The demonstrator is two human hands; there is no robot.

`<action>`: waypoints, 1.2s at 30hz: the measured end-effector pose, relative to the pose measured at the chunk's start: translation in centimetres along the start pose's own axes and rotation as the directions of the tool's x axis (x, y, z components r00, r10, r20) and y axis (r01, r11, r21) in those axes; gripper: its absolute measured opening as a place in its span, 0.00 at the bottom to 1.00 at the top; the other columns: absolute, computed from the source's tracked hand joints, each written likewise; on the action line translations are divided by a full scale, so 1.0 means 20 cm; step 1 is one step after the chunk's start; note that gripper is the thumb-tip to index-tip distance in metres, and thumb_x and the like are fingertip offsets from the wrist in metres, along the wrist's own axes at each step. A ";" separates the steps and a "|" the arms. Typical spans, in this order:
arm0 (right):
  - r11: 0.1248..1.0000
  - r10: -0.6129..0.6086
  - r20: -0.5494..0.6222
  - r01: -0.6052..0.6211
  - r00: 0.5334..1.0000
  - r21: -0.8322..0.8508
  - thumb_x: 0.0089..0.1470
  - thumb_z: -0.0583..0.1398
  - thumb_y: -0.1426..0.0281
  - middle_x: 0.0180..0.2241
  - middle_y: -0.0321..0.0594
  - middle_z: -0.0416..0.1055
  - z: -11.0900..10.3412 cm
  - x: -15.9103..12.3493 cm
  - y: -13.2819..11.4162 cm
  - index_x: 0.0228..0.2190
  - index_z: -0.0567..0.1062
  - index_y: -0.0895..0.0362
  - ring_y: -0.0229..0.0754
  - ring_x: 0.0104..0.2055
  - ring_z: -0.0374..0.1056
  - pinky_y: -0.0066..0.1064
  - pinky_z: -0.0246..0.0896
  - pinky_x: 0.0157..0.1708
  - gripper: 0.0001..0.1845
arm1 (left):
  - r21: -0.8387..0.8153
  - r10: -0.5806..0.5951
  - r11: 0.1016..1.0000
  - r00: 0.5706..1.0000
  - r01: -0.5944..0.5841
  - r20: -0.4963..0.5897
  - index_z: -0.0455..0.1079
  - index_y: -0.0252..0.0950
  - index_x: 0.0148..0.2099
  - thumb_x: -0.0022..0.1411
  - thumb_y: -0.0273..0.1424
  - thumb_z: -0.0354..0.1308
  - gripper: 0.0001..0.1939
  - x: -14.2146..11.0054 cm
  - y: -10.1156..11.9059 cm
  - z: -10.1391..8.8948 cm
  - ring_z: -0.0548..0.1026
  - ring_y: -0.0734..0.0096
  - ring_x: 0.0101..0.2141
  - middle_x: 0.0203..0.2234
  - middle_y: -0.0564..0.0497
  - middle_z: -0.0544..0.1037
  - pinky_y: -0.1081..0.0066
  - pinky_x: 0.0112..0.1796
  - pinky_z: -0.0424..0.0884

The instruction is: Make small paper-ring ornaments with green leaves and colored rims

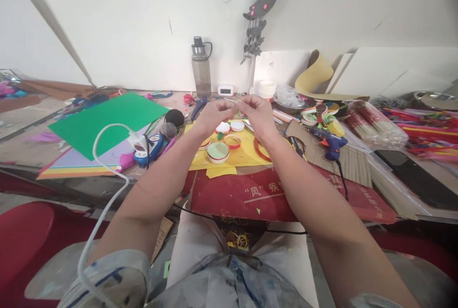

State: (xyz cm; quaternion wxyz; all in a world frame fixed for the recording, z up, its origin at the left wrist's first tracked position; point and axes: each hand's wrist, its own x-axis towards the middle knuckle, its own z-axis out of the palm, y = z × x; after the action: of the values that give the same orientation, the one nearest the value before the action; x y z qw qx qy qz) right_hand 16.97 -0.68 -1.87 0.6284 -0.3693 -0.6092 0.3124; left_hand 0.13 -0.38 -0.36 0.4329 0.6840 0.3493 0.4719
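Head view. Fingers of the left hand (213, 116) and right hand (258, 116) met with tips drawn narrow, pinching a small pale-green piece (237, 112) between them; its exact shape was too small to tell. Just below the fingertips, two white discs (237, 126) lay on yellow sheets (246, 156); nearer the wearer were a red-and-yellow ring (232, 141) and a green-topped round (218, 150). Beyond the fingers stood a white digital clock (225, 90) and, to their left, a bottle (202, 72). Farther out, a green sheet (110, 121) lay left of the fingers, a blue glue gun (335, 148) and a dark phone (417, 174) right.
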 end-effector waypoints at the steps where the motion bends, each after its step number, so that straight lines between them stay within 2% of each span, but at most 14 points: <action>1: 1.000 -0.005 -0.011 0.005 1.000 -0.002 0.52 0.69 0.62 0.26 0.33 0.70 0.00 0.00 0.00 0.27 0.76 0.53 0.39 0.31 0.63 0.32 0.61 0.33 0.10 | 0.008 -0.009 1.000 1.000 0.009 0.002 0.79 0.36 0.31 0.57 0.38 0.70 0.11 0.00 0.00 0.00 0.65 0.78 0.25 0.23 0.54 0.74 0.73 0.29 0.60; 4: 1.000 -0.020 -0.038 0.019 0.999 -0.009 0.53 0.68 0.66 0.25 0.31 0.68 0.00 0.00 0.01 0.26 0.75 0.53 0.38 0.30 0.60 0.32 0.58 0.32 0.08 | 0.003 -0.027 1.000 1.000 0.027 0.013 0.80 0.35 0.34 0.56 0.38 0.71 0.10 -0.01 0.02 0.00 0.65 0.79 0.25 0.24 0.53 0.76 0.73 0.29 0.59; 9: 1.000 0.012 -0.053 -0.013 0.999 -0.007 0.52 0.68 0.67 0.24 0.31 0.68 0.00 0.00 0.00 0.26 0.74 0.53 0.38 0.29 0.62 0.32 0.58 0.33 0.09 | -0.030 -0.004 1.000 0.999 0.006 0.054 0.82 0.34 0.39 0.53 0.43 0.73 0.18 -0.01 0.04 0.00 0.68 0.78 0.27 0.28 0.51 0.79 0.74 0.29 0.60; 15: 0.999 0.042 -0.031 -0.042 0.999 0.009 0.51 0.67 0.66 0.23 0.30 0.68 0.01 -0.02 -0.03 0.25 0.73 0.53 0.38 0.29 0.65 0.32 0.61 0.34 0.09 | -0.027 -0.032 0.999 0.999 0.032 -0.002 0.84 0.33 0.37 0.51 0.42 0.75 0.18 0.01 -0.01 -0.01 0.65 0.80 0.24 0.23 0.53 0.76 0.73 0.26 0.55; 19: 0.998 0.066 -0.046 -0.065 0.997 0.023 0.50 0.66 0.69 0.21 0.28 0.66 0.02 -0.03 -0.07 0.24 0.72 0.53 0.37 0.28 0.64 0.31 0.61 0.34 0.08 | -0.068 -0.078 0.995 0.997 0.078 0.007 0.84 0.32 0.36 0.50 0.41 0.77 0.17 0.01 -0.02 -0.01 0.65 0.80 0.23 0.21 0.52 0.76 0.74 0.26 0.56; 23: 0.993 0.111 -0.038 -0.109 0.993 0.040 0.50 0.66 0.70 0.22 0.28 0.67 0.03 -0.04 -0.08 0.23 0.71 0.53 0.37 0.27 0.64 0.31 0.62 0.33 0.08 | -0.128 -0.104 0.986 0.994 0.107 0.024 0.83 0.32 0.33 0.49 0.41 0.78 0.18 0.01 -0.02 0.00 0.65 0.82 0.22 0.20 0.52 0.75 0.76 0.25 0.56; 28: 0.998 0.066 0.040 -0.066 0.997 0.002 0.54 0.65 0.67 0.28 0.31 0.70 0.03 -0.04 -0.10 0.31 0.72 0.52 0.38 0.30 0.67 0.32 0.65 0.35 0.06 | -0.171 -0.107 0.979 0.994 0.108 0.015 0.81 0.32 0.31 0.48 0.43 0.79 0.20 0.02 -0.04 0.00 0.65 0.82 0.22 0.20 0.53 0.74 0.76 0.25 0.57; 32: 0.988 0.040 0.048 -0.033 0.998 -0.154 0.62 0.62 0.60 0.33 0.33 0.71 0.01 -0.02 -0.12 0.36 0.71 0.52 0.38 0.35 0.67 0.31 0.65 0.38 0.09 | -0.219 -0.134 0.968 0.991 0.125 -0.027 0.79 0.32 0.29 0.44 0.43 0.80 0.21 0.03 -0.06 -0.02 0.65 0.82 0.22 0.21 0.53 0.74 0.76 0.26 0.58; 34: 0.955 0.044 0.039 -0.031 0.998 -0.295 0.64 0.61 0.61 0.33 0.34 0.72 -0.03 -0.01 -0.15 0.35 0.71 0.53 0.39 0.36 0.67 0.30 0.65 0.39 0.09 | -0.231 -0.153 0.963 0.988 0.140 -0.036 0.77 0.32 0.27 0.45 0.43 0.80 0.21 0.04 -0.06 -0.02 0.65 0.83 0.22 0.20 0.54 0.73 0.76 0.25 0.57; 36: 0.883 0.063 0.092 -0.013 0.994 -0.469 0.64 0.61 0.65 0.34 0.36 0.75 -0.08 -0.01 -0.19 0.35 0.72 0.54 0.40 0.36 0.68 0.31 0.65 0.40 0.06 | -0.249 -0.172 0.956 0.984 0.157 -0.041 0.76 0.32 0.27 0.44 0.42 0.80 0.21 0.04 -0.06 -0.03 0.64 0.83 0.21 0.19 0.54 0.72 0.76 0.25 0.56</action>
State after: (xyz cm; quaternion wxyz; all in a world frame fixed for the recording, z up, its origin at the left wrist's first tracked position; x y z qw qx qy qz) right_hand 18.42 -2.99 1.38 0.4819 -0.5046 -0.6913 0.1878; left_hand -0.22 0.98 -1.16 0.5409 0.5788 0.3572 0.4947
